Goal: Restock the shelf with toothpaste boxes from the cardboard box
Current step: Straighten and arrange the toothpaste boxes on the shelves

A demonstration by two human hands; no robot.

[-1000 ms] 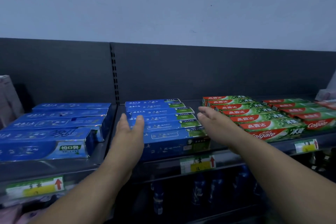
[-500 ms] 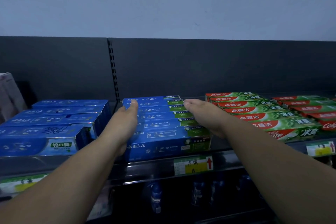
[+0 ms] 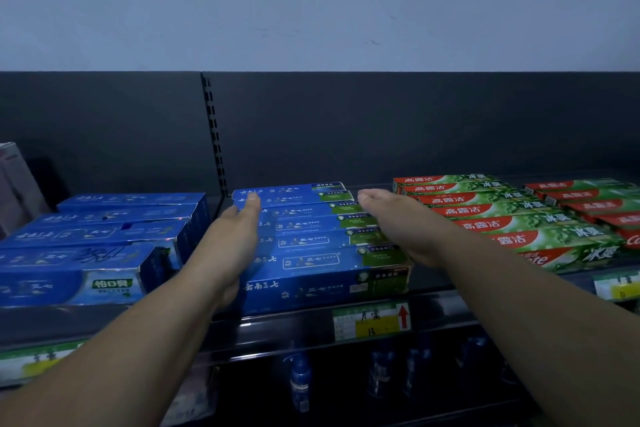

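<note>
A row of several blue toothpaste boxes (image 3: 311, 243) with green ends lies on the dark shelf (image 3: 433, 291) in the middle. My left hand (image 3: 232, 243) lies flat against the left side of that row, fingers straight and reaching to the back box. My right hand (image 3: 394, 222) presses the row's right side with straight fingers. Neither hand holds a box. The cardboard box is not in view.
Another stack of blue boxes (image 3: 90, 246) sits to the left, red-and-green toothpaste boxes (image 3: 502, 218) to the right. Price tags (image 3: 372, 321) hang on the shelf's front edge. Blue bottles (image 3: 299, 380) stand on the lower shelf. A dark back panel (image 3: 381, 128) closes the rear.
Both hands have slid further back along the two sides of the middle blue row, from its front boxes to its rear boxes. My view has shifted slightly right.
</note>
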